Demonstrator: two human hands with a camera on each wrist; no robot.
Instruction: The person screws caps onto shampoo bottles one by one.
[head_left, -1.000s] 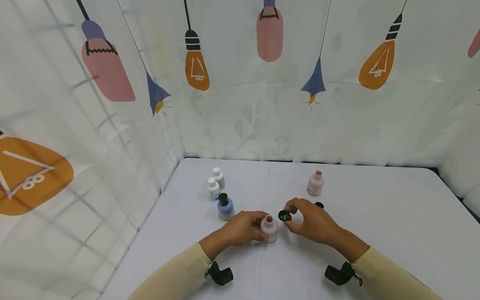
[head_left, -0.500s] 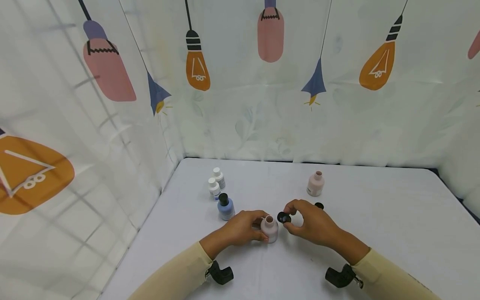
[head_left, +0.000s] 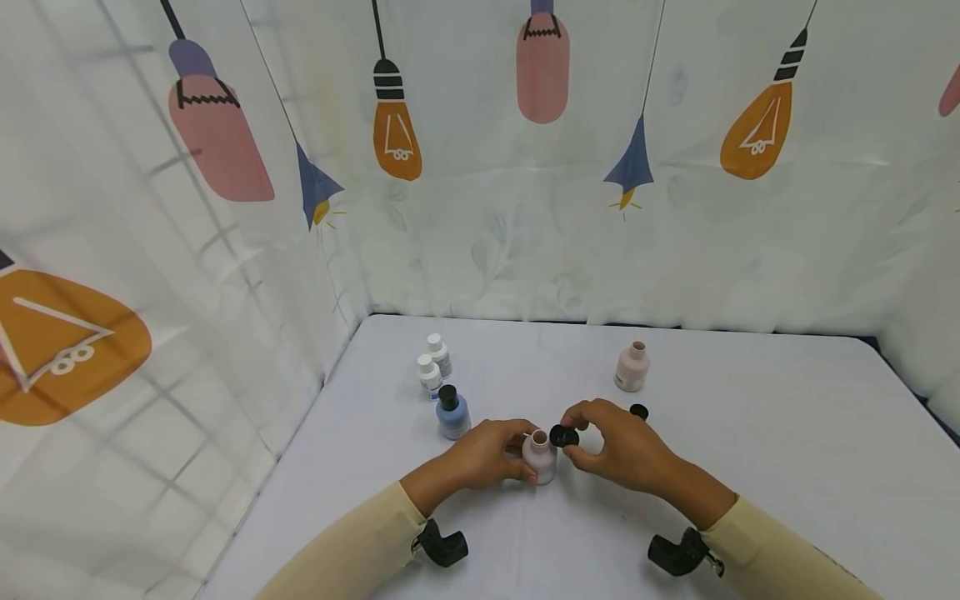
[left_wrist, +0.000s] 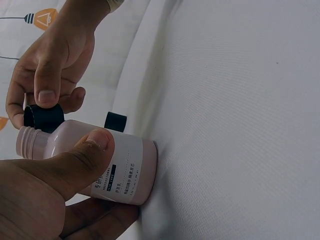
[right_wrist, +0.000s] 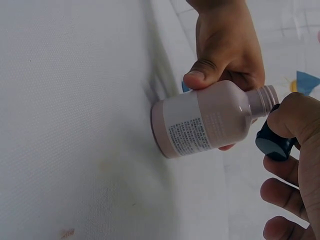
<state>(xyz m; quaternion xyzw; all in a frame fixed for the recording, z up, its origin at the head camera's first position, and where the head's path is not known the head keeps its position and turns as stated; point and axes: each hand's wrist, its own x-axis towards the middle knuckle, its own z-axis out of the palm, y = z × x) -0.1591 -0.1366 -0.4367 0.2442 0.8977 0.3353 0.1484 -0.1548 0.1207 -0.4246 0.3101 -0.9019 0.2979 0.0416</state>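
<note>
My left hand (head_left: 487, 455) grips a pale pink bottle (head_left: 540, 461) round its body, upright on the white table. The bottle's threaded neck is bare, and its printed label (left_wrist: 131, 172) shows in the left wrist view. Beside the neck, my right hand (head_left: 622, 442) pinches a black cap (head_left: 564, 436) between thumb and fingers. In the right wrist view this cap (right_wrist: 274, 140) is tilted, right by the bottle's mouth. Behind my right hand a second black cap (head_left: 639, 411) lies on the table, partly hidden in the head view.
A second pink bottle (head_left: 632, 367), uncapped, stands farther back to the right. Left of my left hand stands a blue bottle (head_left: 452, 414) with a black cap. Two small white bottles (head_left: 430, 377) are behind it. A printed curtain (head_left: 480, 250) hangs at the table's back edge.
The black cap in my right hand has moved slightly left toward the bottle neck and turned, its hollow underside no longer facing the head camera. The left hand and bottle stay put.
</note>
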